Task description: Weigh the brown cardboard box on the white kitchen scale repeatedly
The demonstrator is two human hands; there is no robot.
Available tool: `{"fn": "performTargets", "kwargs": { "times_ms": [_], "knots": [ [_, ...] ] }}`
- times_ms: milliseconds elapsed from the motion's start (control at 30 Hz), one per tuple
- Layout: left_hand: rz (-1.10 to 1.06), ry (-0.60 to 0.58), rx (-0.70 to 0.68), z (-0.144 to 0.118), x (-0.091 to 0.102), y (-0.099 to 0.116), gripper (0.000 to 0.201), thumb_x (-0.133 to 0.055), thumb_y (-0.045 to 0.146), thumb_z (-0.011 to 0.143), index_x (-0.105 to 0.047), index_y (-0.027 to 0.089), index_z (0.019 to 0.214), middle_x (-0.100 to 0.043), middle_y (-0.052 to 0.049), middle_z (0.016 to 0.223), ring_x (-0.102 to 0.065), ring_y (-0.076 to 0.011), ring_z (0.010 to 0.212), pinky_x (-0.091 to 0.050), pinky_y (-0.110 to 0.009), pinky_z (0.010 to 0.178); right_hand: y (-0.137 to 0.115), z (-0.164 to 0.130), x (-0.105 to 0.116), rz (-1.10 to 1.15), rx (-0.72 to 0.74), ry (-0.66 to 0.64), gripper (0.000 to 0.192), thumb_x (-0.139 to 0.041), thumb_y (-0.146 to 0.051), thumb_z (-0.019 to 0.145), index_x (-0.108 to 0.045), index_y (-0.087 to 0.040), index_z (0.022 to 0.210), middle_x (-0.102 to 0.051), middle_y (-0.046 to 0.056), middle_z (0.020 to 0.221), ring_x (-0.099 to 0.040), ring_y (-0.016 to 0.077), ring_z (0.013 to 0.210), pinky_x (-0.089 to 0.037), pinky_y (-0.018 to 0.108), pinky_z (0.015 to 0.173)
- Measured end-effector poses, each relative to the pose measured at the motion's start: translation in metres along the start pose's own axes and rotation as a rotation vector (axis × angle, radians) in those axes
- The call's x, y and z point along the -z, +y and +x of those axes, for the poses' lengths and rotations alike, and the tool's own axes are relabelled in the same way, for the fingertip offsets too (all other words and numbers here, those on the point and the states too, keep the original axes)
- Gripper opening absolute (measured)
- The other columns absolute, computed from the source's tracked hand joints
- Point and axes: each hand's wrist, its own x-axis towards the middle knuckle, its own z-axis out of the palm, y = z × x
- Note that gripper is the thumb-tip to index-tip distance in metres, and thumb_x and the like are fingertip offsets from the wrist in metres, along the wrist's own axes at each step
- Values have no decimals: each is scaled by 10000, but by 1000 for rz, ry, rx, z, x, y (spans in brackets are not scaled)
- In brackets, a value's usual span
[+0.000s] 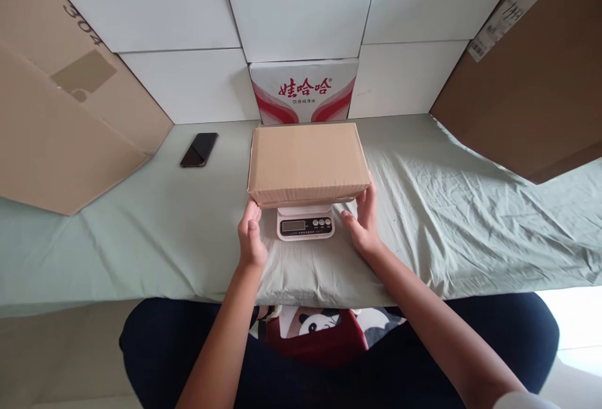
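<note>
A closed cardboard box (308, 161) sat on a small white kitchen scale (305, 223), whose display showed just below the box's near edge, between the two hands. The left hand (251, 236) had its fingers curled up against the box's near left corner, touching it from below. The right hand (363, 224) cupped the near right corner, fingers spread along the side, thumb underneath. A dark phone (199, 149) lay well beyond the left fingers on the green cloth (446, 208).
</note>
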Motion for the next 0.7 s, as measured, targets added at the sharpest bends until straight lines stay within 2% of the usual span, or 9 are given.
{"fn": "performTargets", "kwargs": {
  "times_ms": [133,333,467,567,700],
  "knots": [
    [20,25,14,-1,1,1,865,-402,848,929,-643,222,1475,-630,-159,1539,-456,-364,1555,-380,-498,1281,-1,1,0,-18,-16,-9,862,-564,-711,947,-189,-422,1668,-369,93,1650,-389,350,1552,-380,627,1286],
    [30,52,29,-2,0,1,847,-393,832,946,-630,226,1488,-607,-158,1566,-462,-361,1551,-395,-498,1270,-2,2,0,4,-19,-16,830,-581,-705,945,-237,-438,1652,-357,75,1680,-354,368,1553,-404,638,1260],
    [29,59,25,-3,0,1,840,-393,819,955,-620,224,1503,-606,-157,1569,-458,-361,1553,-393,-497,1271,-1,2,0,2,-37,-16,791,-579,-658,957,-252,-445,1645,-393,78,1646,-443,362,1467,-451,637,1207],
    [53,95,17,-2,0,2,837,-395,804,961,-591,224,1532,-583,-151,1594,-440,-350,1566,-386,-480,1276,1,1,1,-21,-42,39,760,-568,-636,960,-267,-463,1635,-457,81,1559,-515,351,1384,-492,621,1149],
    [35,141,-12,0,0,4,806,-394,773,978,-557,243,1563,-545,-141,1630,-448,-329,1564,-371,-454,1285,4,1,2,-39,-66,142,733,-557,-626,948,-301,-471,1616,-503,74,1440,-540,345,1356,-505,605,1126]
  ]
}}
